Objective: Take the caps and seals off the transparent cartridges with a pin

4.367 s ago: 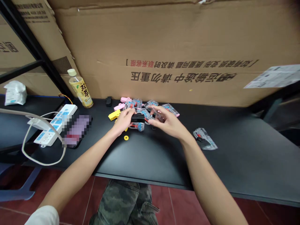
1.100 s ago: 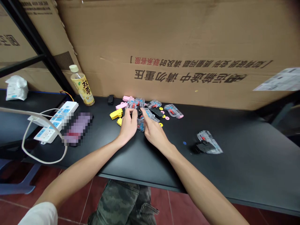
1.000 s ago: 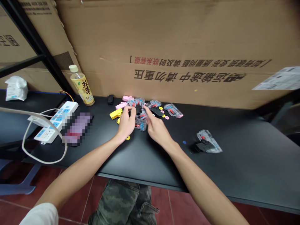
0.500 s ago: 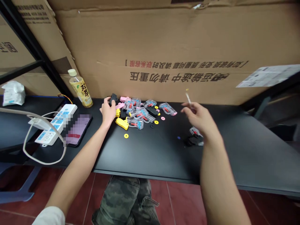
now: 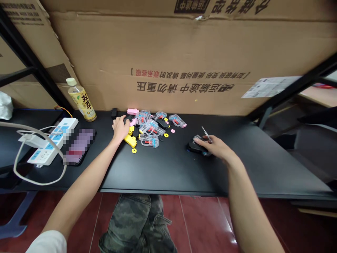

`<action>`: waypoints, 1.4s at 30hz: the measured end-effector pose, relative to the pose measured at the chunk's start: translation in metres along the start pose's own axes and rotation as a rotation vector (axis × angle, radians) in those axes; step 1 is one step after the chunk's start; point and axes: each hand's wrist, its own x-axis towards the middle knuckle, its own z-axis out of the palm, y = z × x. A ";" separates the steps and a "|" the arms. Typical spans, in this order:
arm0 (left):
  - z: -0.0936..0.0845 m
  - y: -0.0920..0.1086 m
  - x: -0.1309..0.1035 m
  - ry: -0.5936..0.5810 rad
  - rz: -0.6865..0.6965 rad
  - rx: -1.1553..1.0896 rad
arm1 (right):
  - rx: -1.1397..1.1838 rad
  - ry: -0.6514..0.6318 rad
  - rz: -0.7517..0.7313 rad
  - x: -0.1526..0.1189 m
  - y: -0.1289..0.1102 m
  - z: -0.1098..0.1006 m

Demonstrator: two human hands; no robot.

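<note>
My left hand (image 5: 121, 128) reaches to the left end of a pile, with its fingers curled on a black plastic part (image 5: 129, 118) beside pink pieces (image 5: 132, 111). A second black part (image 5: 114, 113) lies just left of that hand. In the pile are several clear toy guns (image 5: 149, 126) with red and blue insides, and yellow parts (image 5: 130, 141). On the right, my right hand (image 5: 216, 144) grips a thin metal rod (image 5: 205, 133) pointing up; its other end is hidden. That hand's fingertips rest on a black and clear toy piece (image 5: 197, 146) on the table.
Small yellow and pink discs (image 5: 172, 131) lie around the pile. A phone (image 5: 80, 146), a white power strip (image 5: 54, 140) with a cable and a yellow drink bottle (image 5: 83, 102) stand on the left. A cardboard wall (image 5: 168, 45) closes off the back of the black table (image 5: 163, 172).
My right hand has come down with the rod onto the black and clear piece. My left hand has shifted right, and a black part now lies free on its left. The view has turned slightly right.
</note>
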 end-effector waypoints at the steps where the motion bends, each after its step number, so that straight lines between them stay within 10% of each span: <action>1: 0.000 0.000 0.000 0.007 0.003 0.007 | -0.012 -0.002 0.023 0.004 -0.004 0.004; 9: -0.003 0.002 -0.003 0.128 0.105 -0.040 | -0.015 0.104 -0.080 0.017 -0.028 0.021; 14: -0.009 0.018 -0.016 0.177 0.419 -0.150 | -0.075 0.066 -0.197 0.007 -0.032 0.015; 24: -0.001 0.041 -0.060 -0.487 1.087 0.048 | 0.216 -0.180 -0.067 0.004 -0.049 0.023; 35: 0.005 0.040 -0.059 -0.157 0.816 -0.194 | 0.410 -0.357 -0.362 -0.014 -0.114 0.034; 42: 0.004 0.044 -0.058 -0.194 0.512 -0.539 | 0.527 -0.368 -0.617 -0.012 -0.160 0.079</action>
